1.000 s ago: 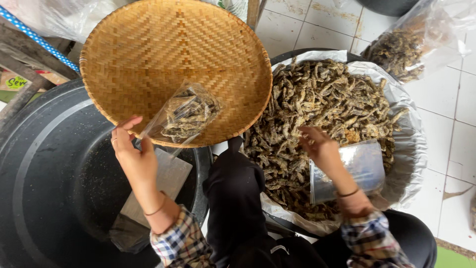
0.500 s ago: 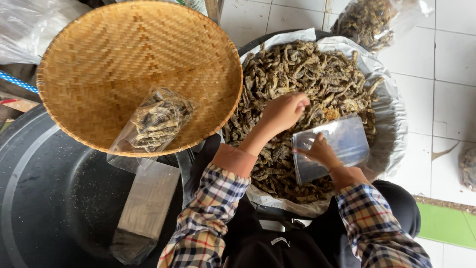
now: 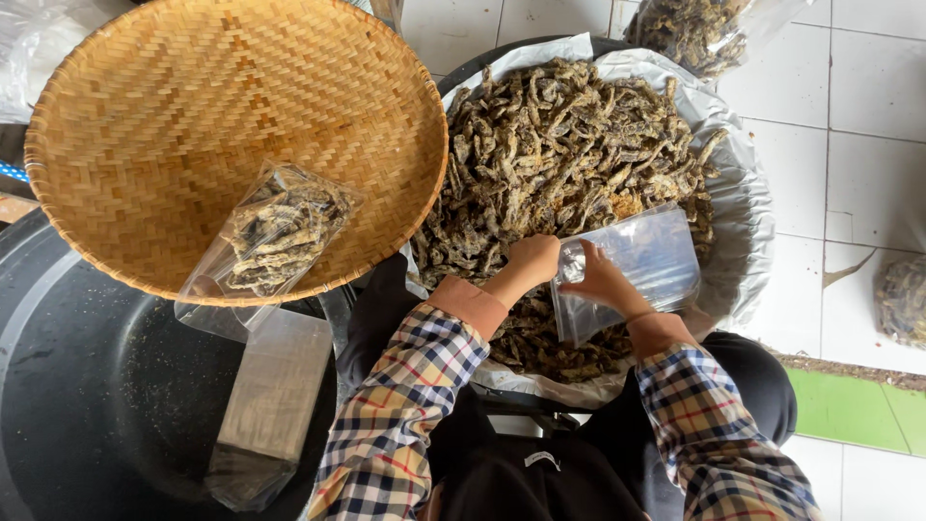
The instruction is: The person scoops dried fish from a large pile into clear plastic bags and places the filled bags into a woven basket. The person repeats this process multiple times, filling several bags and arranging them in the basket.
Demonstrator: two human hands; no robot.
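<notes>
**Spill risk at the bag mouth**

Left hand (image 3: 529,259) closed on dried fish (image 3: 569,135) in lined tub (image 3: 748,207); right hand (image 3: 600,282) pinching clear bag (image 3: 641,265) just above. Likely to scatter pieces if mouth sags.

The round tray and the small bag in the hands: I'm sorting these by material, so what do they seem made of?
Round tray: woven bamboo or similar plant strips, matte tan, going by the herringbone weave. Small bag at the right hand: thin clear plastic film, glossy and see-through.
</notes>
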